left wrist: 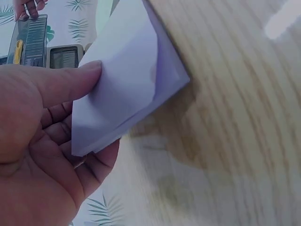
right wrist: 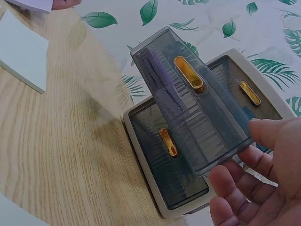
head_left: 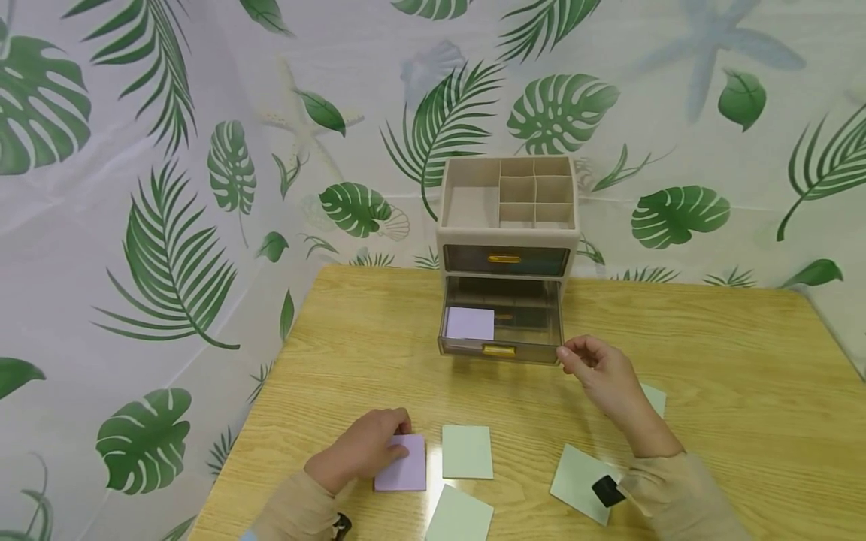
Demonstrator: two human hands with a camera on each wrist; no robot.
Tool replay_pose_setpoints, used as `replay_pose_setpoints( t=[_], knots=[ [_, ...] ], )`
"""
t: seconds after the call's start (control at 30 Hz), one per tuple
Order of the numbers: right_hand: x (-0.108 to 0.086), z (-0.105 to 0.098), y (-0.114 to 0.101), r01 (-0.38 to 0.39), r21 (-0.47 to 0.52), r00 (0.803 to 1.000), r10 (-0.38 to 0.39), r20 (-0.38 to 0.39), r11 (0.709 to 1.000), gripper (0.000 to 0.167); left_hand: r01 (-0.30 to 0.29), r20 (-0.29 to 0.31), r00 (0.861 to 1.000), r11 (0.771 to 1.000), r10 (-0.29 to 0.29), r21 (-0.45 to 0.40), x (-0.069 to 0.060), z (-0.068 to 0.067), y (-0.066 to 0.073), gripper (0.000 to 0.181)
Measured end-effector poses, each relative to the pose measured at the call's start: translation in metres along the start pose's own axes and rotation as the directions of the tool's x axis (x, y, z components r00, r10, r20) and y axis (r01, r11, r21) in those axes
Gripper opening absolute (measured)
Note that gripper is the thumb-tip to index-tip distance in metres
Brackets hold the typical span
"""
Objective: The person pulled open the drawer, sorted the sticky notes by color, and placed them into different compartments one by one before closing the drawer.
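Note:
My left hand (head_left: 365,451) pinches a purple sticky note pad (head_left: 409,473), thumb on top and fingers beneath. In the left wrist view the pad (left wrist: 127,61) is tilted, and its upper sheets part from the lower ones along one edge. At the desk organizer (head_left: 507,239), my right hand (head_left: 602,376) grips the front right corner of a pulled-out clear grey drawer (head_left: 531,353) between thumb and fingers. Another purple pad (head_left: 470,323) lies in the left part of that drawer. The right wrist view shows the drawer's gold handle (right wrist: 189,73) beyond the fingers.
Several pale green note pads lie on the wooden table (head_left: 352,330), one (head_left: 468,451) just right of the left hand and one (head_left: 582,481) by the right sleeve. A closed drawer (head_left: 473,260) sits above the pulled-out one. Leaf-patterned cloth (head_left: 271,188) hangs behind.

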State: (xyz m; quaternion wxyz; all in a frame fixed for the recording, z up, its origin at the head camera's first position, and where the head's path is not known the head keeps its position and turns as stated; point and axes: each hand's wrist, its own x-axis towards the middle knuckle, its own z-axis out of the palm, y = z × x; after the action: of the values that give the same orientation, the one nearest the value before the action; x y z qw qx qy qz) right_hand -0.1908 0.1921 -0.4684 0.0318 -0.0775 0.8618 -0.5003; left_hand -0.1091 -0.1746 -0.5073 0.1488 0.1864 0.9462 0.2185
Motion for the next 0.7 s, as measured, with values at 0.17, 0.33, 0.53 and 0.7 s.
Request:
replay_pose_setpoints(
  t=[0.17,0.33,0.53,0.7],
  knots=[
    [0.0,0.0,0.0,-0.006,0.002,1.0,0.006,0.001,1.0,0.042,0.004,-0.002,1.0,1.0,-0.004,-0.028,0.001,-0.004,-0.002,0.016],
    [-0.001,0.0,-0.001,-0.013,0.005,1.0,0.013,0.001,1.0,0.042,0.008,-0.011,1.0,0.999,-0.009,-0.038,0.0,-0.011,0.0,0.014],
    [-0.001,-0.001,-0.002,-0.016,0.008,1.0,0.016,0.004,1.0,0.043,-0.038,-0.065,0.997,0.999,0.036,-0.033,0.0,-0.016,0.001,0.011],
    [0.0,0.0,-0.001,-0.015,0.007,1.0,0.015,0.001,1.0,0.042,-0.084,-0.121,0.99,0.996,0.079,-0.031,0.002,-0.024,0.001,0.008]
  ],
)
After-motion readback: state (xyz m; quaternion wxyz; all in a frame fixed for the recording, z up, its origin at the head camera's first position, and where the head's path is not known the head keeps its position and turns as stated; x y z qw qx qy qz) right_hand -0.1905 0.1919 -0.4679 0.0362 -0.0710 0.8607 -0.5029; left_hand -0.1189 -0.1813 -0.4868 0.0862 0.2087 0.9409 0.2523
